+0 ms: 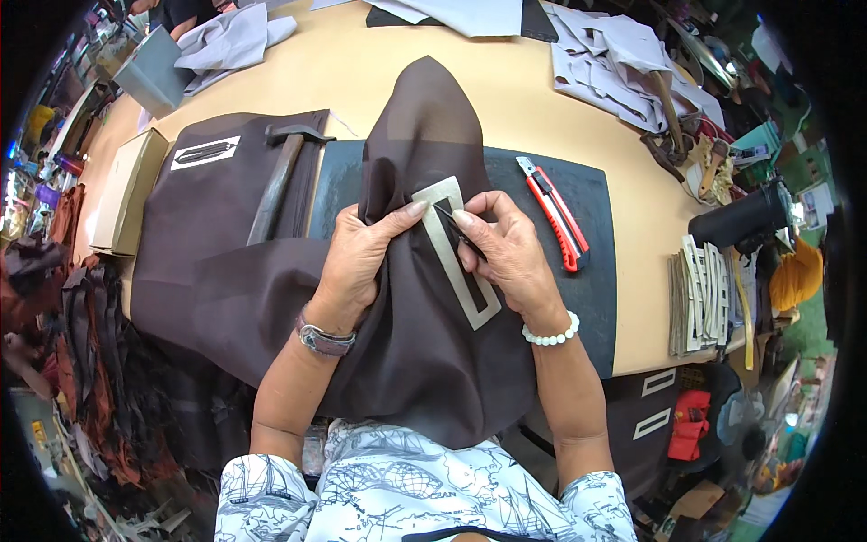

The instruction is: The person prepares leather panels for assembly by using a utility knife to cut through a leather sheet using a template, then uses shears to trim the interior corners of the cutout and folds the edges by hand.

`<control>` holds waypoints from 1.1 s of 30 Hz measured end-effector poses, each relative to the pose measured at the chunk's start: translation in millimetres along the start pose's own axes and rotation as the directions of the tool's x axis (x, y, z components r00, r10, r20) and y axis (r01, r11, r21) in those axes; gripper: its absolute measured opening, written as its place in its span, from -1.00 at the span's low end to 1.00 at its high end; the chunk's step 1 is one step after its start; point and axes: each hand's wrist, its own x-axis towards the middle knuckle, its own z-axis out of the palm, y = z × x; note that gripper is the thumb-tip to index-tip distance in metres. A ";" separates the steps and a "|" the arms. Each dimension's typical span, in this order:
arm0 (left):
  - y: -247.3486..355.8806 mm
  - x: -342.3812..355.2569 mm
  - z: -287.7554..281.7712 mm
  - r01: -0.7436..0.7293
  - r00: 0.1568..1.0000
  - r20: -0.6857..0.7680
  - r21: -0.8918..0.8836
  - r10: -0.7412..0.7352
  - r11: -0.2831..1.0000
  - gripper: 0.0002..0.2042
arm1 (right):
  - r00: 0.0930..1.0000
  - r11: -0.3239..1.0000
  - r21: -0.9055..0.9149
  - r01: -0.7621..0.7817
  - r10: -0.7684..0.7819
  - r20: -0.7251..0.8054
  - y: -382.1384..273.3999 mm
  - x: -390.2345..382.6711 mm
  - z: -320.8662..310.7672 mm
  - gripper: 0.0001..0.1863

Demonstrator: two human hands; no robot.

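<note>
The left hand (361, 253) pinches dark brown fabric (415, 361) and the far left corner of a pale rectangular frame (455, 273); the right hand (513, 256) grips a slim dark tool (468, 241) at the frame's opening. The fabric rises partly over a dark mat (591, 280), left of a red knife (562, 224).

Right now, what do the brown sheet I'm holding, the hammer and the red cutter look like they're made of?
Brown sheet: thin cloth or leather, unclear which; dull sheen, soft folds.
Hammer: probably smooth wooden handle, brownish; dark, dull head, perhaps metal.
Red cutter: likely plastic, given its glossy, ribbed body; silvery tip suggests steel.
</note>
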 end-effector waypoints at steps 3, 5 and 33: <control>1.5 -4.6 -2.5 -0.018 1.000 -0.002 0.020 0.018 1.000 -0.87 | 1.000 1.000 -0.021 0.011 -0.011 0.019 3.2 0.3 4.1 -0.69; -3.0 -5.5 -3.3 -0.031 1.000 -0.003 0.034 0.031 0.999 -0.84 | 0.990 0.974 -0.183 0.136 -0.141 -0.011 6.6 -2.0 6.6 -0.67; -50.3 -68.3 9.9 -0.213 0.953 -0.238 -0.078 0.189 0.974 -0.92 | 0.947 0.951 0.265 0.161 -0.073 -0.314 47.8 -79.0 63.7 -0.78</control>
